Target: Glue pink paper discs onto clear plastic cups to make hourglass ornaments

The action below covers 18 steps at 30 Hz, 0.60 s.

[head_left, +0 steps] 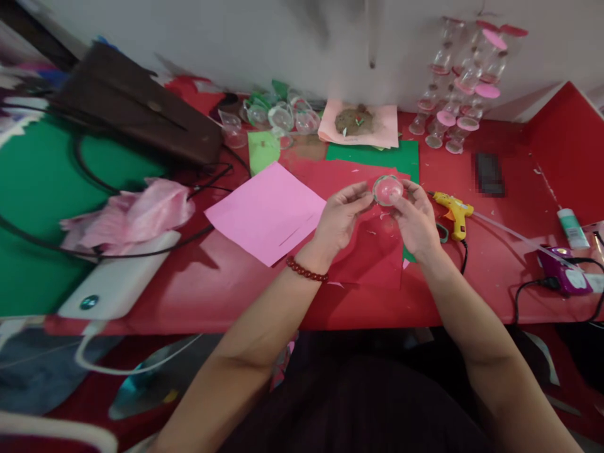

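Observation:
Between both hands is a small clear round plastic piece (387,189) with a greenish rim, seen nearly end-on; it looks like a cut bottle piece. My left hand (343,215) pinches its left side with thumb and fingertips. On the other side my right hand (416,220) grips it, the thumb at its lower edge. Below them lies red paper (368,242) with small pink scraps. A pink sheet (268,214) rests left of my left hand. Just right of my right hand lies a yellow hot glue gun (453,212) with a long glue stick in its back.
Clear and green cut bottle pieces (282,117) stand along the wall. Stacked bottle pieces with pink discs (453,94) hang at back right. A brown bag (141,107), crumpled pink tissue (136,214) and a white power bank (120,277) are left. A purple power socket (564,272) with cords is right.

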### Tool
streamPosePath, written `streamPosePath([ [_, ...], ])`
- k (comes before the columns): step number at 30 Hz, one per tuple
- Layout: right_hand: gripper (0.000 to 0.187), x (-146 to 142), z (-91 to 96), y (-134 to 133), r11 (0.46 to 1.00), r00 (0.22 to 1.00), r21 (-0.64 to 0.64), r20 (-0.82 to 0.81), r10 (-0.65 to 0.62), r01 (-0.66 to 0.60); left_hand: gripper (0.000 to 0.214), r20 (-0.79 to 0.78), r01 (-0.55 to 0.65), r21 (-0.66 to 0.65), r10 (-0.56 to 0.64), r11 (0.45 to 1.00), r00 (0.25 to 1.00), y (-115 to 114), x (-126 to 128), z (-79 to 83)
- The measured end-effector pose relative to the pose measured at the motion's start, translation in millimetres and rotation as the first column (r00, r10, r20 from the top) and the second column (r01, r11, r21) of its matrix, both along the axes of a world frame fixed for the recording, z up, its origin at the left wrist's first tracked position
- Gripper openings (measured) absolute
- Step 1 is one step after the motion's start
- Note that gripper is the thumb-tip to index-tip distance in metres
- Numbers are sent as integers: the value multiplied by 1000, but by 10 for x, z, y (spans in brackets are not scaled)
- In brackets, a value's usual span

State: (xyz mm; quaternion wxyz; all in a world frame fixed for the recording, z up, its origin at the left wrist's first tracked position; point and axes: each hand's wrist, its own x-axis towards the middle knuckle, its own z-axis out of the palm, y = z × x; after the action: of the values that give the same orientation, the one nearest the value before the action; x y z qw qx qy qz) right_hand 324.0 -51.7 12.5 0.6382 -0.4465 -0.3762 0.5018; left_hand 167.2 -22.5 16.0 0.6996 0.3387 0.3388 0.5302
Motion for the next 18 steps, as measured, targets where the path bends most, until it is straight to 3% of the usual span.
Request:
streamPosePath([
  [4,62,-45,-1,-23,999,999,48,37,-7,5,13,-13,84,-10,-84,996,996,-5,-5,-6],
  [11,59,-93,31,-54,997,999,62,26,42,-43,14,-9,-6,-92,5,996,1000,27,-12,-36],
  [18,55,-125,52,-75,997,999,52,12,49,-49,15,-13,-93,-71,93,993,996,18,22,-89],
])
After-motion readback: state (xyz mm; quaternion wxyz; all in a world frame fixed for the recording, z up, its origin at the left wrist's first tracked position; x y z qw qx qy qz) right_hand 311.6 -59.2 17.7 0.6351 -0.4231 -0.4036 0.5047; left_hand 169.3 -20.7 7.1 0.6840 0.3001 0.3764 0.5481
